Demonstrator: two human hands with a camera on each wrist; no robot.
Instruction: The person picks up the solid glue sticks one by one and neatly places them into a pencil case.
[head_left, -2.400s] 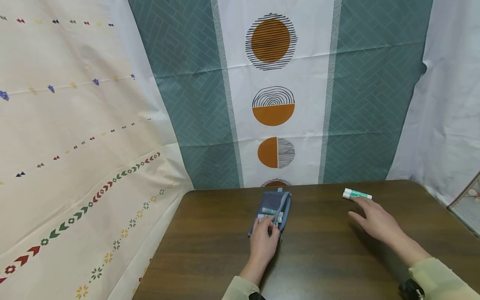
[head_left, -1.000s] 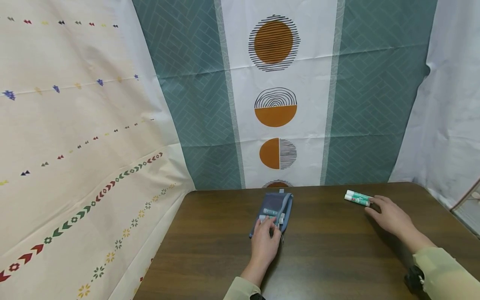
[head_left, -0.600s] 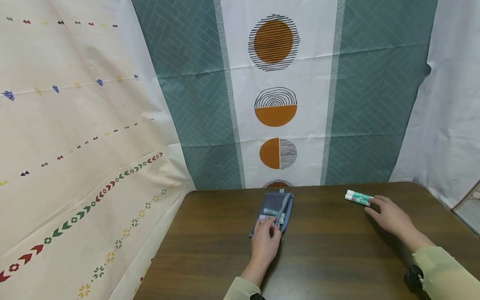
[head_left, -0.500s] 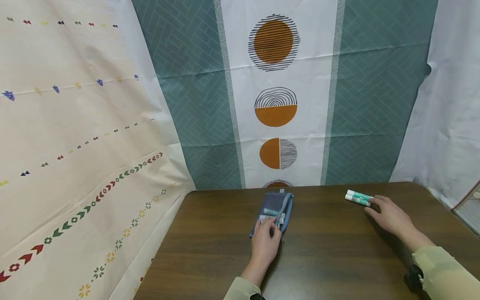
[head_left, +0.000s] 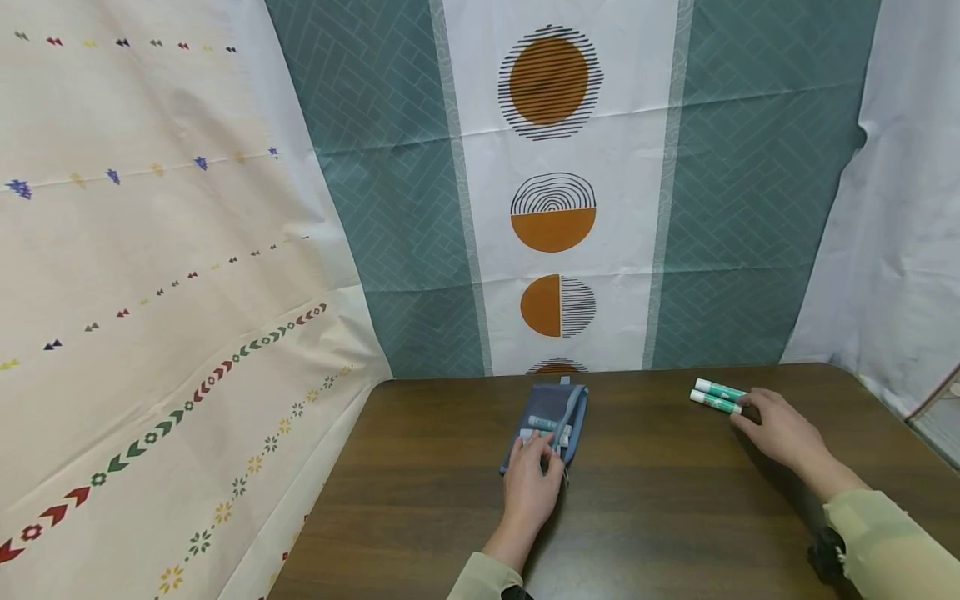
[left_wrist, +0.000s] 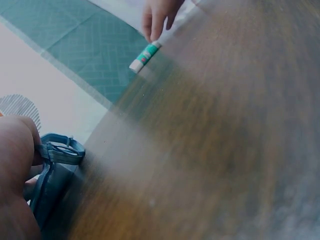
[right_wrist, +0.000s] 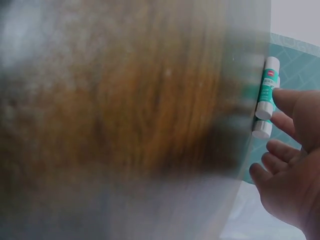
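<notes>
A blue zip pouch with a mesh front lies on the table near its far edge, and glue sticks show through it. My left hand grips its near end; in the left wrist view, fingers and thumb hold the pouch's edge. At the far right, two green-and-white glue sticks lie side by side: a far one and a near one. My right hand has thumb and index finger at the near stick's right end, pinching it. The other fingers hang loosely curled.
The brown wooden table has its far edge just behind the pouch and the glue sticks. Patterned curtains hang behind it, and a cream cloth hangs at the left. A framed object stands at the right edge.
My right hand has drawn back right from above the glue sticks to their right ends. The two sticks, touching half a second ago, now have a small gap. My left hand stays on the pouch.
</notes>
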